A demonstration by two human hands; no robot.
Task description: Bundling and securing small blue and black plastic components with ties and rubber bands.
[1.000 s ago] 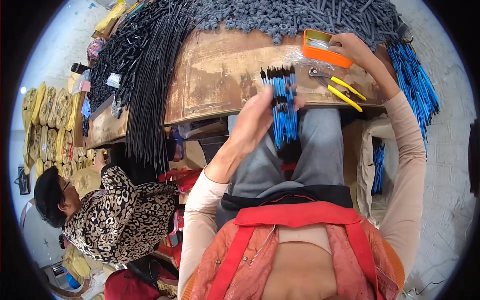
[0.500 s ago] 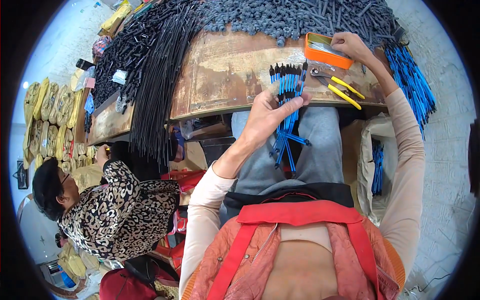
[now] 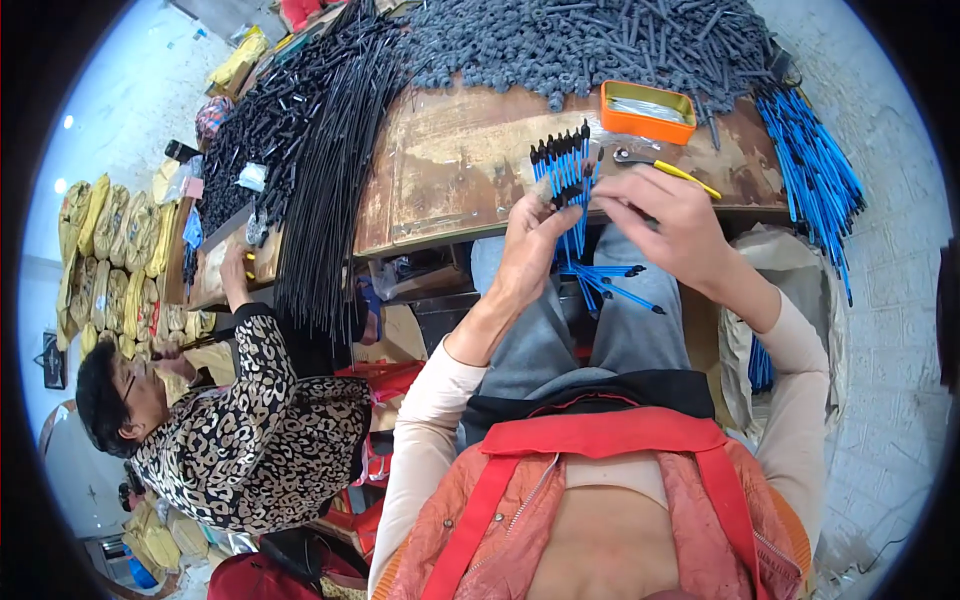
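My left hand [image 3: 528,240] is closed around a bundle of thin blue rods with black tips [image 3: 566,162], held over my lap just off the table's front edge. The rods' lower ends fan out below the hand. My right hand [image 3: 678,222] is close beside the bundle, its thumb and fingers drawn together at the rods; whatever they pinch is too small and blurred to name. Partly behind it lies a pair of yellow-handled cutting pliers [image 3: 688,178]. An open orange tin [image 3: 650,127] holding thin silvery strips stands beyond the pliers.
Grey plastic fittings [image 3: 590,40] are heaped along the worn wooden table's [image 3: 440,170] far side. Long black rods [image 3: 325,200] hang over its left edge. More blue rods [image 3: 815,170] hang at the right, above a paper sack [image 3: 800,265]. A co-worker [image 3: 250,410] sits at the left.
My right hand has come from the orange tin down to the bundle in my left hand. The bundle's lower ends have swung right. The co-worker's arm has shifted at the table edge.
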